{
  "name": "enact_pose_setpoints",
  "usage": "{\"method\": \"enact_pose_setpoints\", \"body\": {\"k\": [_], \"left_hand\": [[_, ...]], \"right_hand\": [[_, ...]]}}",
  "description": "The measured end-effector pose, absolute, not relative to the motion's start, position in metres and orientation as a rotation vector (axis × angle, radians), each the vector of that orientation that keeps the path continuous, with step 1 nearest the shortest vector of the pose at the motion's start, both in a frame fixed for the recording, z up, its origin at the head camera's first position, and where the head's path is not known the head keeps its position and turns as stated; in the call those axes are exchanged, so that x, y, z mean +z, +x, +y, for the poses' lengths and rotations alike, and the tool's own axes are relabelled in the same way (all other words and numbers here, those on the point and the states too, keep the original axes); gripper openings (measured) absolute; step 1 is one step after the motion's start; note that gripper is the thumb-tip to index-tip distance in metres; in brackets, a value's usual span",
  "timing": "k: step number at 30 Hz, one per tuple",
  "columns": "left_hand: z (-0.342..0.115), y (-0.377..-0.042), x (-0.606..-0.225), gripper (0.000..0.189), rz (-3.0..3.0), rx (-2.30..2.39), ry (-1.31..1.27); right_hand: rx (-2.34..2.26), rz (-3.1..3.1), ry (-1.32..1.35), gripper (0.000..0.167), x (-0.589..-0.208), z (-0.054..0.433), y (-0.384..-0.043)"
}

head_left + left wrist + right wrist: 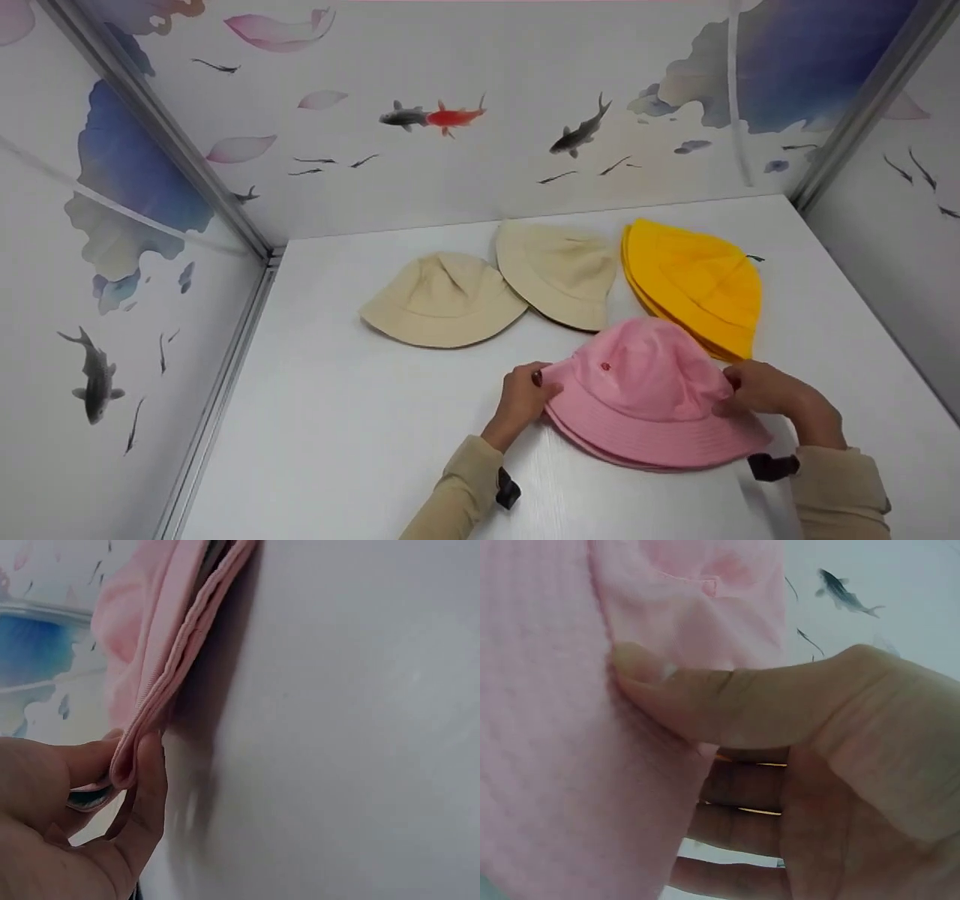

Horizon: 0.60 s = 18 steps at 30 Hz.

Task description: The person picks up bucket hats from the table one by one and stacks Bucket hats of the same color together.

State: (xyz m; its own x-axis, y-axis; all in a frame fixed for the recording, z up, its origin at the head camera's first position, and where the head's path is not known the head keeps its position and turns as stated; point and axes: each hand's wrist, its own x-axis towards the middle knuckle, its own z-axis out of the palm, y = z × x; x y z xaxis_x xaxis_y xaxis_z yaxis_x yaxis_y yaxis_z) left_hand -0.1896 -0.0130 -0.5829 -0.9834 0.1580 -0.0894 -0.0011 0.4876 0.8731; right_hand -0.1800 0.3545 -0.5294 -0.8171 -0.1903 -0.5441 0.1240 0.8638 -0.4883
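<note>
Two stacked pink bucket hats (649, 375), brims nearly lined up, are at the front right of the white table, with a small red mark on the upper crown. My left hand (521, 401) pinches the brim edge at the left side; the left wrist view shows thumb and fingers (146, 802) around the layered pink brims (176, 652). On the other side my right hand (776, 397) grips the brim, its thumb (705, 701) lying along the seam where brim (555, 727) meets crown. The right fingers are partly hidden behind the cloth.
Behind the pink hats lie a left beige bucket hat (446, 300) and a second beige hat (559, 274) that touch each other. Stacked yellow hats (697, 285) lie at the back right, touching the pink ones. Printed panels (465, 172) wall the white table (337, 420).
</note>
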Motion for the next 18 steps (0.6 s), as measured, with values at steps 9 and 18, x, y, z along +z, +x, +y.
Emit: {"method": "enact_pose_setpoints", "body": {"k": [9,18], "left_hand": [[-0.025,-0.187,-0.587,0.038,2.343,1.59,0.11],[-0.051,-0.182,-0.585,0.041,2.054,1.785,-0.06]], "right_hand": [[-0.678,2.45,0.0,0.031,-0.527,0.352,-0.178],[-0.689,2.499,-0.019,0.033,-0.521,0.346,-0.175]]}}
